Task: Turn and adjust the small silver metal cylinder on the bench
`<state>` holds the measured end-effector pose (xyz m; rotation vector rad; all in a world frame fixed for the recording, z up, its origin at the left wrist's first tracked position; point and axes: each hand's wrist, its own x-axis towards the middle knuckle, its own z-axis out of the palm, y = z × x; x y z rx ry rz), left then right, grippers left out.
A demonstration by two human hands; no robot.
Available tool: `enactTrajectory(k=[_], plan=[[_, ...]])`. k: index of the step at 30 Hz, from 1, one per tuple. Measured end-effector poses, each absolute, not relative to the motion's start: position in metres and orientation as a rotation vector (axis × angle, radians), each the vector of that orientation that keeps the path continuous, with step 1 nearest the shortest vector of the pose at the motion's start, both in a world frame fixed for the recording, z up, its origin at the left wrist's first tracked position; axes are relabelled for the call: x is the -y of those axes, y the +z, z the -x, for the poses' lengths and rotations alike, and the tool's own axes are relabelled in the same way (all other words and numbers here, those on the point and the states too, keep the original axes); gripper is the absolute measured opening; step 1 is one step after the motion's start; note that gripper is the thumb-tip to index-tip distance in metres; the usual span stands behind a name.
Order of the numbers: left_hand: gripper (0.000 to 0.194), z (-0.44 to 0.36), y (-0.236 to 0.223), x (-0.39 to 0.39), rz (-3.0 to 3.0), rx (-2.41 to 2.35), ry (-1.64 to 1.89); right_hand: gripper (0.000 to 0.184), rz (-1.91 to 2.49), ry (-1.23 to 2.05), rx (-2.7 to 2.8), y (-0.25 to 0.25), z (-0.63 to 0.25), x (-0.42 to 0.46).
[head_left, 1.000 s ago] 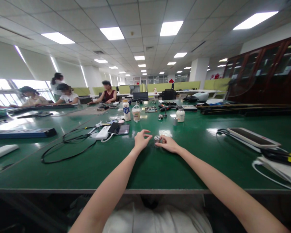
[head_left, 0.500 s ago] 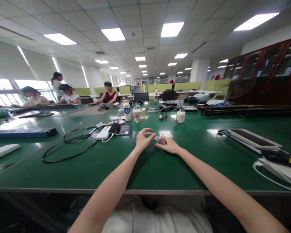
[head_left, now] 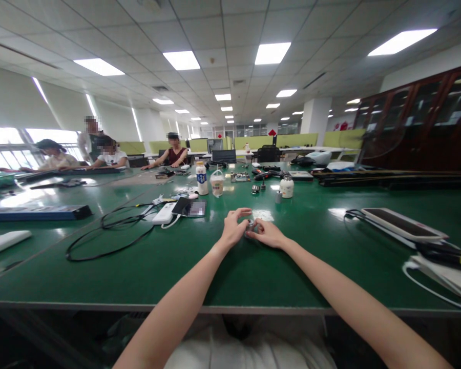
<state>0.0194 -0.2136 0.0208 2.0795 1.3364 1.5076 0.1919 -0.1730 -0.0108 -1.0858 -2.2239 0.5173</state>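
Observation:
A small silver metal cylinder (head_left: 250,223) stands on the green table in front of me, mostly covered by my fingers. My right hand (head_left: 268,233) grips it from the right between thumb and bent fingers. My left hand (head_left: 235,227) closes in from the other side, its thumb against the cylinder and its forefinger arched over the far side. The left fingertips behind the cylinder are hidden. Farther back stand a grey cylinder (head_left: 278,197) and a white jar (head_left: 287,186), with small metal parts (head_left: 255,189) to their left.
A bottle (head_left: 202,178) and a lidded drink cup (head_left: 217,183) stand ahead. Left lie a white power bank (head_left: 164,213), a phone (head_left: 196,208) and a looped black cable (head_left: 96,258). On the right are a white-framed device (head_left: 404,224) and cables. Co-workers sit at the far left.
My left hand has moved right, its thumb now at the silver cylinder and covering more of it. My right hand stays on the cylinder. A standing person at the back left has turned.

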Motion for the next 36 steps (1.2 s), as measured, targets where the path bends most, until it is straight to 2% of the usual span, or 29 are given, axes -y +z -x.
enactTrajectory(k=[4,13,21,31,36], plan=[[0.026,-0.020,0.022,0.216,-2.075,-1.389,1.534,0.038,1.082,0.504,2.223,-0.012,-0.192,0.173],[0.030,-0.010,0.016,0.203,-1.977,-1.471,1.589,0.036,1.085,0.501,2.228,-0.009,-0.192,0.177],[0.024,0.017,-0.005,0.191,-1.953,-1.686,1.312,0.035,1.089,0.488,2.223,-0.008,-0.191,0.177],[0.024,-0.006,0.018,0.204,-2.012,-1.498,1.545,0.036,1.084,0.495,2.231,-0.009,-0.192,0.176],[0.023,-0.019,0.020,0.212,-2.098,-1.385,1.517,0.039,1.076,0.495,2.224,-0.012,-0.191,0.174]])
